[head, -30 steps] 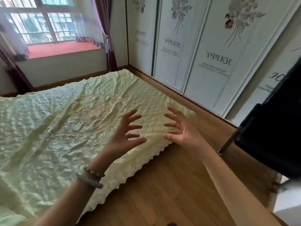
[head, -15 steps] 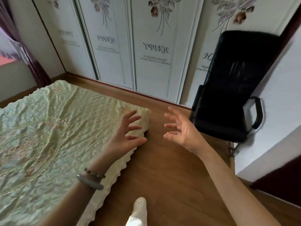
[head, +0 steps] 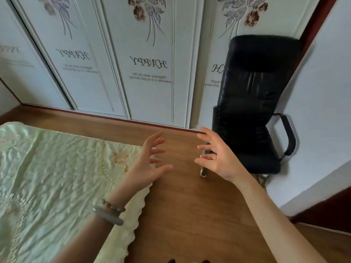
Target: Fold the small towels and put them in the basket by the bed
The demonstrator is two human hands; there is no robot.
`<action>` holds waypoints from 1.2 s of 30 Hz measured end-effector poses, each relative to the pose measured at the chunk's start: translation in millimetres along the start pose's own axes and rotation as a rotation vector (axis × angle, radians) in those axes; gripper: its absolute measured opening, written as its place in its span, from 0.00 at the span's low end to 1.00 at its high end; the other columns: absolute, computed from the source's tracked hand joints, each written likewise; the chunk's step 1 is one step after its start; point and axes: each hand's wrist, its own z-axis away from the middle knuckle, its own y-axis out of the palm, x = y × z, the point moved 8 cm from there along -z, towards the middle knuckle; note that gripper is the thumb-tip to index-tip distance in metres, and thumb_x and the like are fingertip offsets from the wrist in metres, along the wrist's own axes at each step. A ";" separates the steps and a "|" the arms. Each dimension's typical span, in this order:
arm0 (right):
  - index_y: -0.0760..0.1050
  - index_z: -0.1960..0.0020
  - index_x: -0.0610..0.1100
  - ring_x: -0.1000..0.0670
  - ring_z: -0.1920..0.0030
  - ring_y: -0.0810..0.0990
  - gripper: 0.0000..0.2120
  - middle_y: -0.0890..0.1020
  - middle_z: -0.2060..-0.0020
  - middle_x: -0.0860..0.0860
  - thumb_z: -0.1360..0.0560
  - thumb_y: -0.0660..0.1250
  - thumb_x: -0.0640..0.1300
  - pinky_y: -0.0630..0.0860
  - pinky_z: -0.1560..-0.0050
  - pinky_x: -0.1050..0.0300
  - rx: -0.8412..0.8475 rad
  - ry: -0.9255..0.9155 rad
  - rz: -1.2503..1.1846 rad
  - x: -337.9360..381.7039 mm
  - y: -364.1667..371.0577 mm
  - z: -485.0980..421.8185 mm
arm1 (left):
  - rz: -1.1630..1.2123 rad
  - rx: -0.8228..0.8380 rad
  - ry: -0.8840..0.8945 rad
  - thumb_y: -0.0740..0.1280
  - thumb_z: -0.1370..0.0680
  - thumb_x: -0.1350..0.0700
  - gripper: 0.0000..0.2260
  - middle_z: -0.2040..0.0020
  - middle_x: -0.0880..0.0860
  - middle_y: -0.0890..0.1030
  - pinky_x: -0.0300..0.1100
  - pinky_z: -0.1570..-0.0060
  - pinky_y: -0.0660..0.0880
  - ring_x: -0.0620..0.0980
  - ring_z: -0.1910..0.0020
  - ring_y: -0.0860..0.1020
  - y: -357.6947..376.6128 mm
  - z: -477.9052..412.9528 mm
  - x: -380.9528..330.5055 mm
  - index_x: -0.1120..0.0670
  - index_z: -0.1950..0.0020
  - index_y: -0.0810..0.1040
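Observation:
No towel and no basket show in this view. My left hand [head: 146,164] hovers over the corner of the bed [head: 47,177], fingers spread and holding nothing; bracelets sit on its wrist. My right hand [head: 216,156] is raised over the wooden floor [head: 190,205] beside the bed, fingers spread, palm facing left, also holding nothing. The two hands are apart, palms turned toward each other.
A pale green quilted cover lies over the bed at the left. White wardrobe doors [head: 148,73] with flower prints run along the back. A black office chair [head: 252,103] stands at the right against a white wall [head: 322,111]. Wooden floor lies between bed and chair.
The view has swung right: the window and most of the bed left the frame, the chair and wardrobe came to the middle. Both hands kept their spread pose.

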 end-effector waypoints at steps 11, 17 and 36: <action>0.56 0.32 0.65 0.59 0.41 0.74 0.38 0.68 0.35 0.62 0.31 0.74 0.42 0.76 0.47 0.66 -0.043 0.064 0.018 -62.3 -43.2 -169.7 | 0.079 0.023 -0.051 0.75 0.31 0.58 0.39 0.35 0.44 0.69 0.40 0.49 0.78 0.42 0.42 0.75 -13.3 -170.5 78.4 0.41 0.28 0.56; 0.57 0.31 0.63 0.59 0.40 0.74 0.38 0.68 0.37 0.64 0.31 0.74 0.41 0.76 0.45 0.63 -0.009 0.091 -0.019 -101.2 -91.0 -296.1 | 0.145 -0.056 -0.103 0.76 0.32 0.60 0.39 0.36 0.46 0.70 0.40 0.51 0.79 0.45 0.42 0.76 -23.8 -296.9 123.9 0.41 0.30 0.58; 0.59 0.31 0.62 0.61 0.41 0.74 0.38 0.69 0.35 0.61 0.31 0.74 0.40 0.76 0.45 0.65 0.299 0.023 -0.058 -153.5 -66.7 -663.9 | 0.081 -0.296 -0.232 0.76 0.32 0.60 0.40 0.35 0.42 0.69 0.38 0.50 0.78 0.41 0.43 0.76 -123.9 -567.8 279.5 0.43 0.29 0.57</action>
